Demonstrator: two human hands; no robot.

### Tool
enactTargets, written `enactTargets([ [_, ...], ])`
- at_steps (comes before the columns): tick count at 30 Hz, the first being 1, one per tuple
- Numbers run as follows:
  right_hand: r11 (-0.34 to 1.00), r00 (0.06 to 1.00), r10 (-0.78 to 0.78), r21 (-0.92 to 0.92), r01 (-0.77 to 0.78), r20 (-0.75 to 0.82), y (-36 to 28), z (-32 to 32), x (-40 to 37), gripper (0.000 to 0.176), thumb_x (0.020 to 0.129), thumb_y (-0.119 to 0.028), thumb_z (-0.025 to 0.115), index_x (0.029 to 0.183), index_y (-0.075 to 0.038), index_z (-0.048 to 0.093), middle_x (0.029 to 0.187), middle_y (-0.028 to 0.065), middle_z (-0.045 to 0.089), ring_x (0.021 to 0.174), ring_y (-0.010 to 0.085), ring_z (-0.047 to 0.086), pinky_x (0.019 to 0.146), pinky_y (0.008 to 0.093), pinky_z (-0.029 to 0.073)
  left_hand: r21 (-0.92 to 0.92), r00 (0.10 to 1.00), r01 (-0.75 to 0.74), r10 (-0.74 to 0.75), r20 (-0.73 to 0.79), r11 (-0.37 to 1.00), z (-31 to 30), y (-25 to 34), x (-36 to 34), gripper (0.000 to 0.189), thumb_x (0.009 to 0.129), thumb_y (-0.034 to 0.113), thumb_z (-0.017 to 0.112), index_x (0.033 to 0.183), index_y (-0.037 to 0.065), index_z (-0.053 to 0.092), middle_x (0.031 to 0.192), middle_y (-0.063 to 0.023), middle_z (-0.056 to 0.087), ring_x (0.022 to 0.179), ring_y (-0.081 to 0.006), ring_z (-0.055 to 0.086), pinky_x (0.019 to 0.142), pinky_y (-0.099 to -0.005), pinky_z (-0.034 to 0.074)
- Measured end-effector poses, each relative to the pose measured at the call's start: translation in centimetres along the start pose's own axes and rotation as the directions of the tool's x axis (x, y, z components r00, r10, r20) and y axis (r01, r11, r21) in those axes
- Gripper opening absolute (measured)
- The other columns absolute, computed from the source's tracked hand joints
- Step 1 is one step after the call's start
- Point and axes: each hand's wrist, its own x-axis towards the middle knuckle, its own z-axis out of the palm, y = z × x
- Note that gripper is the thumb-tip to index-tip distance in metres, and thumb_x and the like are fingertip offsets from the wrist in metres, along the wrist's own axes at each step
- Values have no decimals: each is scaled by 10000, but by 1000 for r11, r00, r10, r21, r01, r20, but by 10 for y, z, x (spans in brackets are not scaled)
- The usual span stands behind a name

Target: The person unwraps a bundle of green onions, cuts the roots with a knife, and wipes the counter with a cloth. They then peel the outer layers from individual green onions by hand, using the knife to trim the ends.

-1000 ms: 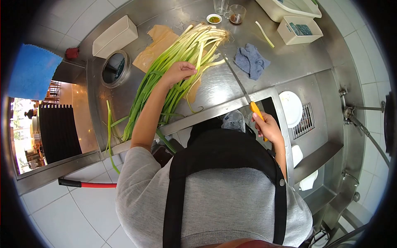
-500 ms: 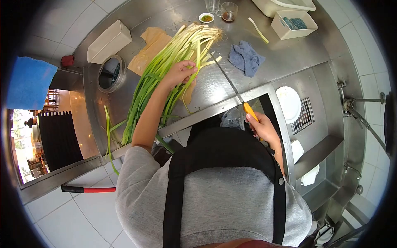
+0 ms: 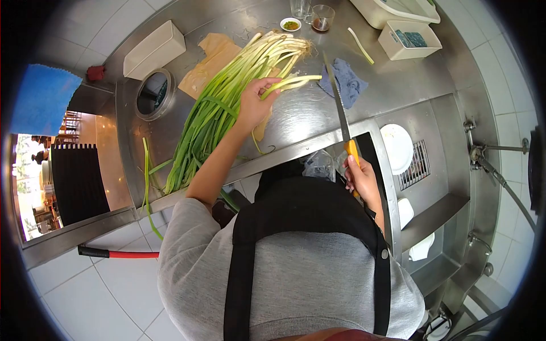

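A large bunch of green onions (image 3: 219, 105) lies across the steel counter, pale root ends at the far side and green leaves towards me. My left hand (image 3: 257, 102) rests at the right side of the bunch, thumb and fingers closed on a green onion stalk (image 3: 301, 80) whose pale end points right. My right hand (image 3: 362, 176) grips the yellow handle of a long knife (image 3: 340, 105). Its blade points away from me, apart from the stalk, with the tip near a crumpled blue cloth (image 3: 348, 85).
Brown paper (image 3: 207, 59) lies partly under the bunch. A small sauce dish (image 3: 290, 24) and glass cup (image 3: 322, 18) stand at the back. To the right are a loose stalk (image 3: 360, 45), a white bin (image 3: 409, 41) and a sink with a white plate (image 3: 396, 149).
The knife has swung upright and moved right, away from the stalks. My left hand has shifted slightly, and the stalk's pale end now sticks out further right.
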Motion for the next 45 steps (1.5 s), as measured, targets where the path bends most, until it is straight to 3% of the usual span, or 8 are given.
enactTargets([
  [4, 1000, 1000, -23, 2, 23, -16, -1, -3, 0, 369, 934, -381, 483, 800, -39, 518, 525, -16, 420, 385, 55, 378, 400, 212, 357, 47, 991, -107, 111, -76, 993, -2, 13, -3, 256, 788, 52, 671, 1043, 73, 656, 844, 4, 523, 709, -66, 439, 625, -192, 364],
  [7, 998, 999, -45, 42, 46, -23, 0, -3, -1, 362, 938, -374, 478, 798, -42, 511, 522, -15, 420, 379, 54, 375, 399, 211, 358, 13, 987, -110, 111, -114, 994, 2, 15, -5, 246, 762, 58, 670, 1004, 102, 674, 815, -58, 564, 694, -142, 486, 643, -253, 402],
  [14, 978, 979, -201, 52, 202, -21, 11, 2, -2, 336, 961, -358, 422, 829, -59, 499, 550, -3, 436, 383, 64, 373, 414, 212, 373, 14, 985, -139, 140, -103, 990, 9, 22, -12, 255, 761, 44, 665, 1011, 96, 668, 840, -68, 563, 707, -143, 499, 663, -249, 414],
  [20, 959, 974, -225, -188, 214, -40, 8, 0, -5, 371, 946, -355, 465, 805, -30, 573, 518, -15, 456, 410, 58, 403, 414, 214, 338, -71, 973, -229, 231, 23, 971, 33, 27, -31, 281, 777, 41, 639, 1057, 77, 637, 859, -100, 566, 731, -193, 533, 675, -273, 429],
  [23, 936, 975, -212, -301, 183, -67, 13, 2, -6, 363, 931, -355, 496, 808, -29, 596, 493, -25, 444, 430, 49, 415, 419, 208, 329, 57, 977, -82, 68, 203, 995, 58, 28, -56, 256, 771, 33, 626, 1027, 56, 628, 839, -130, 551, 750, -257, 548, 680, -310, 439],
  [25, 929, 975, -198, -336, 154, -99, 15, 4, -7, 375, 916, -358, 524, 793, -12, 600, 495, -10, 454, 445, 66, 431, 431, 229, 338, 24, 966, -190, 183, 185, 981, 80, 8, -71, 232, 756, 26, 620, 988, 42, 623, 815, -144, 532, 755, -301, 544, 675, -341, 442],
  [28, 834, 979, -135, -551, 31, -150, 7, 9, -13, 459, 869, -420, 549, 866, 33, 620, 594, 220, 551, 555, 339, 562, 567, 387, 437, 59, 959, -210, 193, 208, 976, 91, 4, -84, 209, 733, 16, 618, 941, 38, 617, 830, -128, 547, 764, -300, 542, 692, -356, 434],
  [45, 746, 985, -119, -666, 4, -128, 9, 6, -12, 488, 858, -446, 545, 842, 36, 624, 636, 243, 576, 641, 397, 595, 583, 417, 447, 140, 937, -333, 311, 162, 932, 93, 9, -93, 201, 667, 50, 681, 856, 36, 616, 852, -89, 601, 808, -264, 533, 752, -344, 427],
])
